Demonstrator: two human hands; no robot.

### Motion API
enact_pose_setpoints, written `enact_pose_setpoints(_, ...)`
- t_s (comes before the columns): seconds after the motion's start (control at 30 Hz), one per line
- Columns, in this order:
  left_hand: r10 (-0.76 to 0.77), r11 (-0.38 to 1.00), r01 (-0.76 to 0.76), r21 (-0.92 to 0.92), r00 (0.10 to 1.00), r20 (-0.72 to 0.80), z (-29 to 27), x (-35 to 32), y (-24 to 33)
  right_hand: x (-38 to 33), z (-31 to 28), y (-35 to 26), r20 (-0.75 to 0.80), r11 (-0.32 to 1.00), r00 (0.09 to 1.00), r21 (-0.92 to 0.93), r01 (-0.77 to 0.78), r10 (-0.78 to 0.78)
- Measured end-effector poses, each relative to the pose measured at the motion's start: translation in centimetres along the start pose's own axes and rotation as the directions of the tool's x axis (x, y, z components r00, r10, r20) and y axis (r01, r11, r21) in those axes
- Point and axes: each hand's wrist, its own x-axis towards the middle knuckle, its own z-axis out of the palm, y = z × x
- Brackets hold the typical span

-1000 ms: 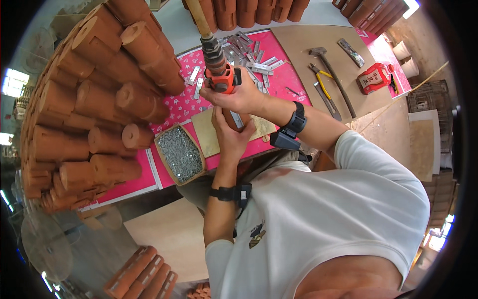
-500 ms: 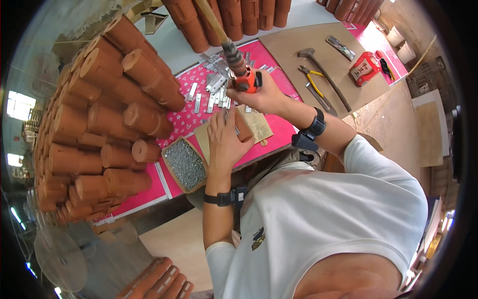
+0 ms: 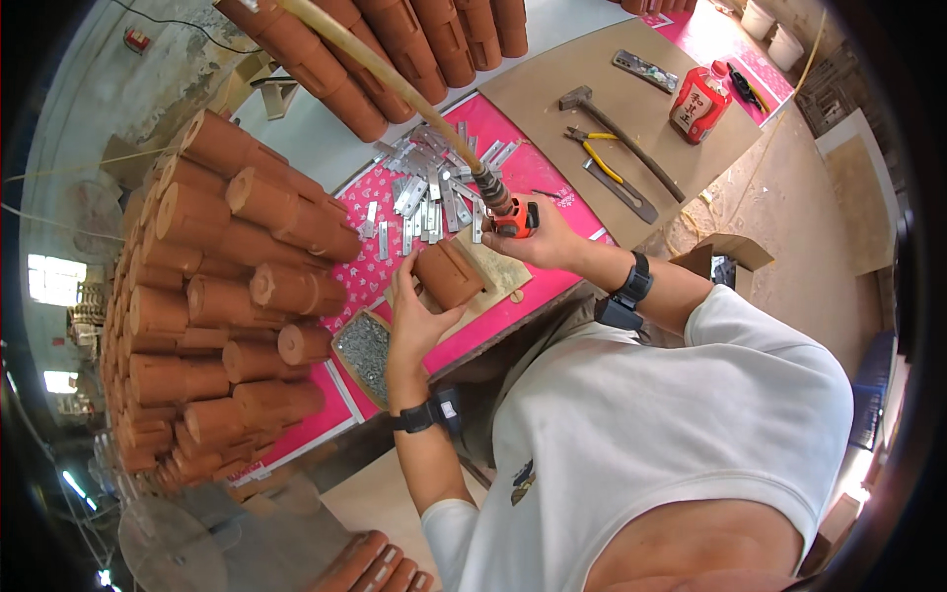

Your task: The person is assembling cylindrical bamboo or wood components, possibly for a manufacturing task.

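Observation:
My left hand point(image 3: 416, 321) is curled round the near left side of a short reddish-brown cylinder point(image 3: 452, 276) with a lengthwise slot, thumb along its near edge. The cylinder lies tilted over a thin wooden board point(image 3: 511, 276) at the table's front edge. My right hand point(image 3: 552, 242) grips an orange and black power screwdriver point(image 3: 513, 219), just right of the cylinder and apart from it. A tan hose point(image 3: 395, 84) runs from the tool up to the left. Beyond both hands lie several loose silver metal strips point(image 3: 424, 192). Beside my left wrist stands a box of small screws point(image 3: 363, 355).
Stacked reddish-brown cylinders point(image 3: 227, 296) rise at the left; more cylinders point(image 3: 395, 49) line the back. On a brown board point(image 3: 533, 84) lie a hammer point(image 3: 626, 138), yellow-handled pliers point(image 3: 602, 158), a flat metal tool point(image 3: 621, 192) and a red bottle point(image 3: 700, 104). A carton point(image 3: 735, 252) stands at right.
The cylinder has been turned, so its slotted side shows more. My left hand has shifted from on top of it to its left side. The screwdriver has moved slightly nearer and right.

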Motion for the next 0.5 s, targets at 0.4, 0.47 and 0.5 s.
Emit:
enact_pose_setpoints(0.4,-0.022,0.967,0.035,-0.252,0.998,0.052,0.6,-1.1,-1.4,-0.8,0.2,2.9,-0.01,0.999,1.0,-0.018,0.028,-0.028)
enact_pose_setpoints(0.47,-0.012,0.982,0.027,-0.189,0.996,0.083,0.3,-0.9,-1.8,-0.8,0.0,3.0,-0.018,0.999,0.999,-0.011,0.03,-0.03)
enact_pose_setpoints(0.5,-0.004,0.992,0.018,-0.128,0.994,0.113,0.1,-0.6,-1.9,-0.8,-0.1,3.0,-0.007,1.0,1.0,-0.005,-0.005,0.005)
